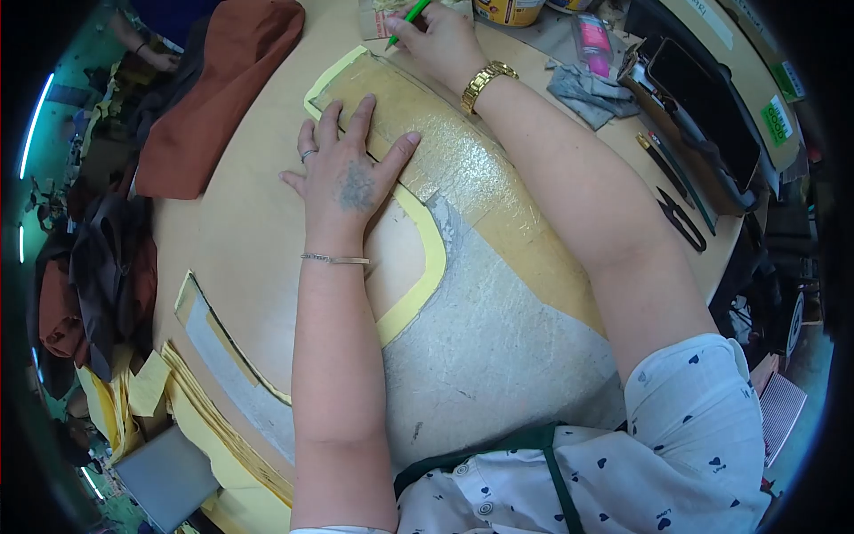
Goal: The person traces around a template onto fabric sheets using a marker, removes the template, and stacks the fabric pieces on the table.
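My left hand (349, 173) lies flat with fingers spread, pressing on the upper arm of a large curved pattern board (498, 294). The board is grey below and covered with shiny brownish film above. Yellow material (433, 245) shows from under the board along its inner curve and at its upper left end. My right hand (438, 44) is closed around a green pencil (411, 15), its tip down close to the board's upper end. Whether the tip touches anything is hard to tell. The board's other arm (218, 343) reaches out at lower left.
Brown cloth (218, 98) lies at upper left, and stacked yellow pieces (222, 418) at lower left. On the right are black thread snips (682, 220), pens (663, 169), a grey rag (592, 92), a pink bottle (594, 44) and a bag with a phone (680, 76). Another person's hand (163, 60) shows at top left.
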Demonstrator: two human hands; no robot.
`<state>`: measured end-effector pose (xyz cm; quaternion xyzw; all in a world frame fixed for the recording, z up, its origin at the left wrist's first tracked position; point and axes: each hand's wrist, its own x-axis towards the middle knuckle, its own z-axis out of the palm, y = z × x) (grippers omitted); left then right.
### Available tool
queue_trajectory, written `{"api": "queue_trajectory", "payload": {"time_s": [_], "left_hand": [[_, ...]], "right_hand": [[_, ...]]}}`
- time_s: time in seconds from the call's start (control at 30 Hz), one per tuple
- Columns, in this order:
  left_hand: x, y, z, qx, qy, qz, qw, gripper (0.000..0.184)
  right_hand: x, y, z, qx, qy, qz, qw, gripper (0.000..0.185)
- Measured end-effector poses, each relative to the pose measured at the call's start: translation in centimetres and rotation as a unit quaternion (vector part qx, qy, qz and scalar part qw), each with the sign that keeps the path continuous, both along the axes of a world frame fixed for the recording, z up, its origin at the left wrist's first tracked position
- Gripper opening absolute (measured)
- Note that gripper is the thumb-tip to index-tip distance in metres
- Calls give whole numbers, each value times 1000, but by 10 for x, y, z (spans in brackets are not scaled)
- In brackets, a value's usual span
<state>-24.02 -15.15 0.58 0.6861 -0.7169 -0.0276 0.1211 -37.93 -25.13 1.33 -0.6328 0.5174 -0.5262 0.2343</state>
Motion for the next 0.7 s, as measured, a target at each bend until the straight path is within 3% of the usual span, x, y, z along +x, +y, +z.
{"api": "queue_trajectory", "payload": {"time_s": [0.03, 0.13, 0.23, 0.37, 0.47, 0.57, 0.7], "left_hand": [[0, 1, 0, 5, 2, 0, 1000, 68], [-1, 1, 4, 10, 8, 1, 1000, 66], [-1, 0, 3, 11, 4, 2, 1000, 65], [0, 0, 0, -1, 0, -9, 1000, 63], [-3, 2, 0, 0, -18, -5, 1000, 59], [-4, -3, 3, -8, -16, -1, 1000, 51], [18, -51, -3, -95, -12, -92, 991, 39]], "right_hand": [[-1, 0, -2, -33, -31, -9, 999, 28], [-5, 1, -2, 3, 33, -24, 999, 31], [-3, -15, -23, 12, -25, 47, 998, 23], [-10, -24, -26, -77, -41, -22, 996, 33], [-17, -27, -21, -4, -181, 97, 979, 33], [-16, -39, -32, 146, -332, 159, 918, 26], [-16, -38, -30, 139, -337, 138, 921, 28]]}}
